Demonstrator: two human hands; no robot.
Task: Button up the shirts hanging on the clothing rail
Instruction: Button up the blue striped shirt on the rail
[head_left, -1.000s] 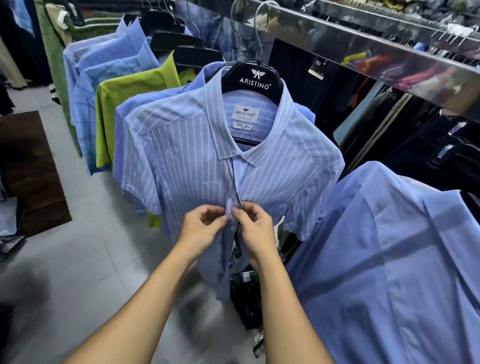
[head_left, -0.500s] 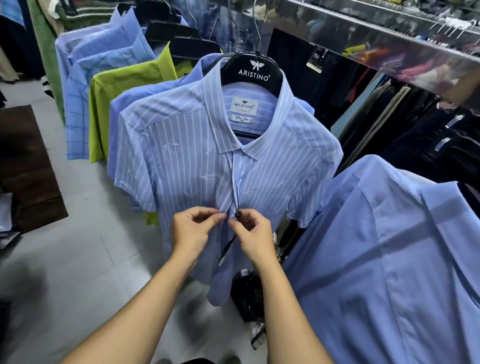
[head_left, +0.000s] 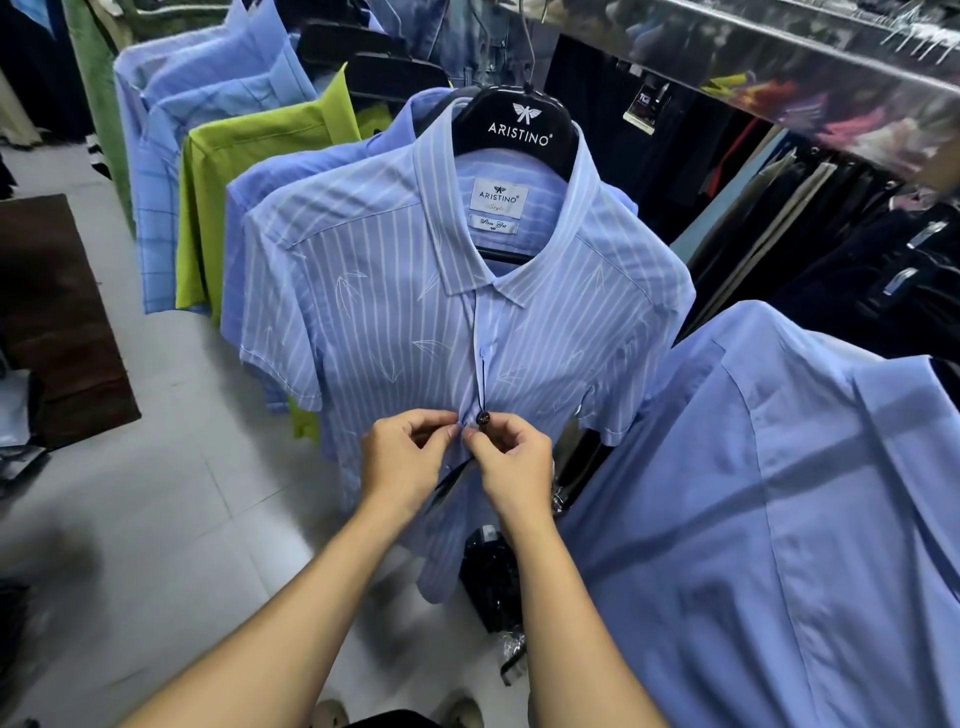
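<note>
Fastening the mid-chest button on the striped shirt (head_left: 395, 332), hung front and centre on the black hanger (head_left: 519, 130).

Pinched narrow on the placket: left hand (head_left: 402, 462) holding the left edge, right hand (head_left: 511, 465) holding the right edge just under the round dark tag (head_left: 483, 417) on its cord. Closed from collar down to the small button (head_left: 483, 352) higher up; open and hanging loose below the hands. Shifted slightly lower on the placket than half a second ago, with the tag now swung clear in front, so likely one button done or nearly so, several left. Behind to the left, a plain blue shirt (head_left: 291, 176), then a green shirt (head_left: 244, 156); near right, another blue shirt (head_left: 779, 519). Far right, the rail (head_left: 779, 67).
</note>
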